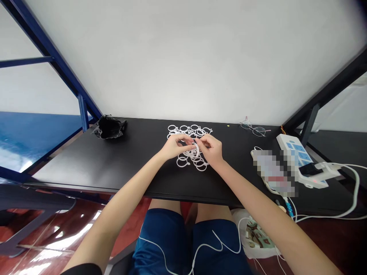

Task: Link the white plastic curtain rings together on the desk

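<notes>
Several white rings [182, 162], each with a small knob or eyelet on its rim, lie in a loose heap on the black table. Over the heap, my left hand [178, 146] and my right hand [210, 148] meet with fingertips close together. Between them is one white ring [196, 150], tilted up from the others. My left thumb and fingers pinch its left side, and my right thumb and index finger close on its upper right. Part of the ring is hidden by my fingers.
A crumpled black plastic bag [109, 128] stands open at the back left of the table [94, 164]. Eyeglasses [254, 128] lie at the back right. A phone [272, 173], a white power strip [301, 158] and white cables [355, 187] occupy the right side.
</notes>
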